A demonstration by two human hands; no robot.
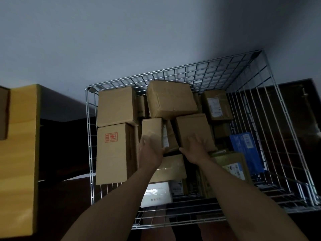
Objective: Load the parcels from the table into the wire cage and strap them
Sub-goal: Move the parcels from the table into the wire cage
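Here 2 hands (197, 149) touch 2 parcels (192, 128), 1 each.

Brown parcels (116, 106), blue box (246, 150)

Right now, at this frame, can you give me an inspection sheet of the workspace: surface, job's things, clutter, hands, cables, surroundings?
Surface: yellowish table at left; a brown box shows there at the frame's edge.
Job's things: wire cage holds many cardboard parcels piled unevenly; red-stamped box against its left wall, blue parcel by its right wall, white parcel near the front; no strap seen.
Clutter: nothing seen.
Hands: left hand on a small cardboard box, grip too blurred to tell; right hand flat, fingers spread, on a larger cardboard box.
Cables: nothing seen.
Surroundings: grey wall behind, dark floor below.
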